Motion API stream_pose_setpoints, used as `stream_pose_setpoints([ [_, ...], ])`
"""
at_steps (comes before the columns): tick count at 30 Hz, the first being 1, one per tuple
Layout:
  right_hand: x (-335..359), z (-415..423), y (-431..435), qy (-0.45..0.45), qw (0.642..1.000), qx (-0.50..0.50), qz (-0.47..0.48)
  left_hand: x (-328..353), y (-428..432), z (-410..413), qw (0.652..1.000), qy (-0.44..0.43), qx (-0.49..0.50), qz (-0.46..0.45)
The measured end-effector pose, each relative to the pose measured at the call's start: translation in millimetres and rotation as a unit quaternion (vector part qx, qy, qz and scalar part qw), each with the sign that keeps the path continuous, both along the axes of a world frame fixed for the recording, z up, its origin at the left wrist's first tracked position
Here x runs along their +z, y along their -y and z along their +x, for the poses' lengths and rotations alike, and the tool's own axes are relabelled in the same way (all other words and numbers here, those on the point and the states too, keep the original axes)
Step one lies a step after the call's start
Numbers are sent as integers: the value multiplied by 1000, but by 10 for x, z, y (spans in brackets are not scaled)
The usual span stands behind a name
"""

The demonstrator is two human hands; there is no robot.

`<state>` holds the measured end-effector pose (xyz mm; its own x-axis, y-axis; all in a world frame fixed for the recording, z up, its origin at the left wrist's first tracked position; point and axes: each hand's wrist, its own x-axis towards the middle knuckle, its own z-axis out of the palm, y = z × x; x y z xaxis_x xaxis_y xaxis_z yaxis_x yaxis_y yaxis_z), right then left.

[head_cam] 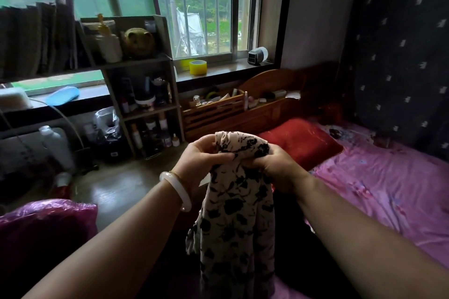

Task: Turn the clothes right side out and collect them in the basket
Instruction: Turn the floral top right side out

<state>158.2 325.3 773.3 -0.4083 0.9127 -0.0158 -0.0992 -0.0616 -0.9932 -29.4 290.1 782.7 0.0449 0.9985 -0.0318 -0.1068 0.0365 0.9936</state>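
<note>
Hands meet at the centre of the head view, both bunching the top of a cream fabric garment with black floral print. The left hand, at 9 o'clock of the bunch, pinches it closed; the right hand, at 3 o'clock, clenches it. The cloth hangs toward 6 o'clock. A pink floral bedsheet lies at 3 o'clock.

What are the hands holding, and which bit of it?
Both the left hand and the right hand grip a beige, black-flowered garment by its bunched top end; the rest hangs down.
</note>
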Motion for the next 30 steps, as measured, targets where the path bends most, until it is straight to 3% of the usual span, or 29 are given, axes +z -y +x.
stream_pose_setpoints([
  [2,17,4,-11,-26,999,-6,-28,-117,-11,-118,998,-52,25,-3],
  [6,128,-34,-18,-54,997,38,-46,-390,103,-118,989,-92,-96,-70],
  [8,156,-98,-33,-82,994,47,-57,-485,187,-22,978,-149,-109,-95],
  [12,90,-129,-162,-147,980,-9,-132,-703,246,61,988,-96,-54,-111],
  [18,-281,88,-98,48,959,167,-224,-595,207,74,992,-6,14,-126],
  [23,-377,101,-53,71,969,155,-177,-586,84,32,979,53,14,-196],
  [25,-343,72,-11,134,971,154,-127,-597,38,23,970,59,22,-235],
  [26,-320,31,23,205,961,169,-80,-593,14,18,966,58,23,-250],
  [27,-318,-12,47,323,929,179,-10,-587,-6,24,963,55,20,-263],
  [29,-341,-76,57,570,797,120,159,-562,-52,32,962,45,5,-268],
  [30,-345,-113,78,611,751,87,235,-546,-71,37,963,41,-4,-267],
])
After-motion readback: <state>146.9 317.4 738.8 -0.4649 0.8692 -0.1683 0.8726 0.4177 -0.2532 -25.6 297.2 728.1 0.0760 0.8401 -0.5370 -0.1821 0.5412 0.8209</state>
